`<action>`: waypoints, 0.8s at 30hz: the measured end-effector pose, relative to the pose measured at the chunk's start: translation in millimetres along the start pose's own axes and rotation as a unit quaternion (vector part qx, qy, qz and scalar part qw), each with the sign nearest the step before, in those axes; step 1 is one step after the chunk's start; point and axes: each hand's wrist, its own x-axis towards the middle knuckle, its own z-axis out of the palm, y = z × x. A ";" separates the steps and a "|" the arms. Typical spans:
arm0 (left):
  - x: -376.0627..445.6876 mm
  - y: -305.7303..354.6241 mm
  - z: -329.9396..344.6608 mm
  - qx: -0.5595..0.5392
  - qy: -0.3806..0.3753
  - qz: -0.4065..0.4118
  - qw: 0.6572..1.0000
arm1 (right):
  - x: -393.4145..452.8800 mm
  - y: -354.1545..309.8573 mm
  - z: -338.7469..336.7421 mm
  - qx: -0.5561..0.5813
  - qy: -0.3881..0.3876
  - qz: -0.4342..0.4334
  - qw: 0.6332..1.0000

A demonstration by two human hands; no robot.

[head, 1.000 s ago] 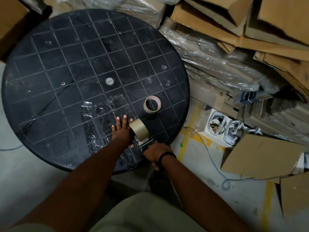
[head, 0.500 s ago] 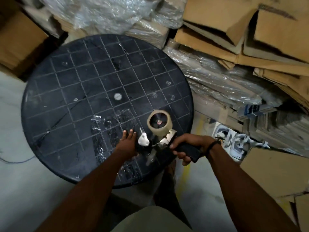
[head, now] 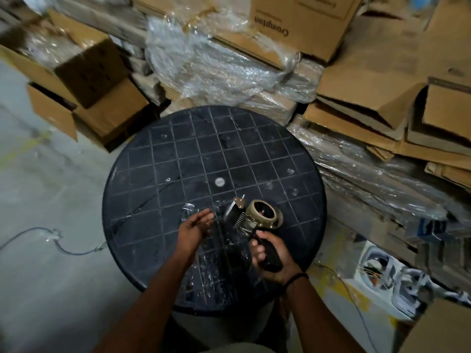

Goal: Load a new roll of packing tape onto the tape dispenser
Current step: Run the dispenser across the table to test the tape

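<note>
A tape dispenser (head: 244,219) is held above the round black table (head: 178,159), its black handle gripped in my right hand (head: 270,256). A brown roll of packing tape (head: 263,214) sits on the dispenser's hub, its open side facing up. The toothed blade and metal flap point up and left. My left hand (head: 195,226) hovers just left of the dispenser's front, fingers spread, holding nothing. The empty tape core seen earlier is hidden now.
Clear plastic film (head: 204,263) lies crumpled on the table's near part. Cardboard boxes (head: 369,98) and plastic-wrapped stacks (head: 224,64) crowd the back and right. White fan units (head: 382,271) sit on the floor at right. A cable (head: 63,248) trails on the floor at left.
My right hand has lifted and turned the dispenser so the handle points toward me. My left hand has come off the table and the dispenser. The view has pulled back and tilted up.
</note>
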 end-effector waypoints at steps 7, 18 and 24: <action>11.9 2.3 -24.3 0.026 0.233 0.006 0.972 | 35.4 22.7 10.3 0.098 -0.026 0.021 0.995; -33.1 -44.6 -48.5 0.321 0.077 0.028 0.943 | 100.3 47.3 25.9 -0.058 0.056 0.022 0.997; -32.3 -31.7 -32.7 0.293 -0.024 0.024 0.956 | 114.9 50.8 43.3 -0.228 0.114 -0.080 0.964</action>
